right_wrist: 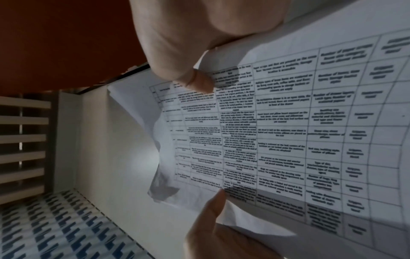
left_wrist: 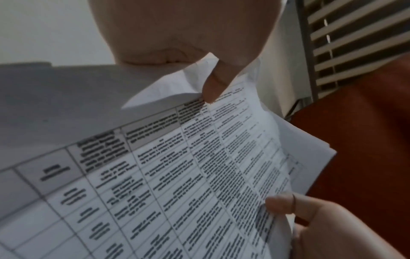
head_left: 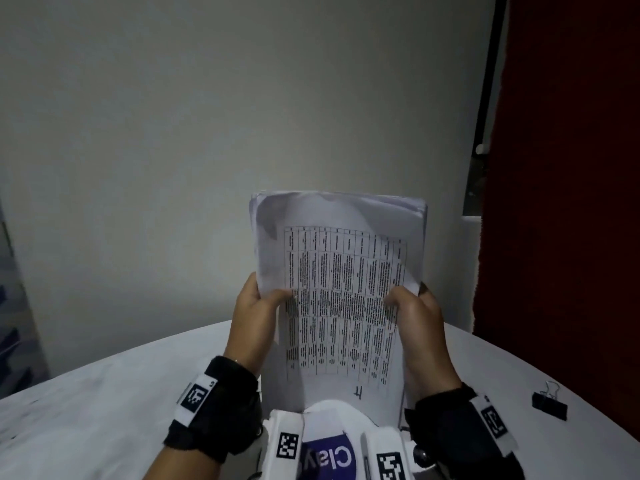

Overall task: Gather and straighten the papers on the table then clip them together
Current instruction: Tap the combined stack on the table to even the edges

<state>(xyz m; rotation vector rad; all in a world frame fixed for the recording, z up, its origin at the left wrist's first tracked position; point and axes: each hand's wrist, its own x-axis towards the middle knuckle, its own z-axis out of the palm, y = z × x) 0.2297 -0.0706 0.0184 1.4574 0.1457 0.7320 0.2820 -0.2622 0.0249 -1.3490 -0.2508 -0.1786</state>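
Note:
A stack of white papers (head_left: pixel 341 289) with a printed table on the front sheet stands upright over the white table (head_left: pixel 104 403), its lower edge hidden behind the chest gear. My left hand (head_left: pixel 258 306) grips the stack's left edge, thumb across the front. My right hand (head_left: pixel 414 310) grips the right edge the same way. The left wrist view shows the papers (left_wrist: pixel 177 166) close up, the left thumb (left_wrist: pixel 213 87) pressed on them. In the right wrist view the right thumb (right_wrist: pixel 197 82) pinches the papers (right_wrist: pixel 277 131). A black binder clip (head_left: pixel 550 403) lies on the table to the right.
A plain white wall (head_left: pixel 242 116) rises behind the table. A dark red curtain (head_left: pixel 571 168) hangs at the right, beside a dark window frame (head_left: pixel 485 98). A patterned blue and white surface (head_left: pixel 14 306) shows at the far left.

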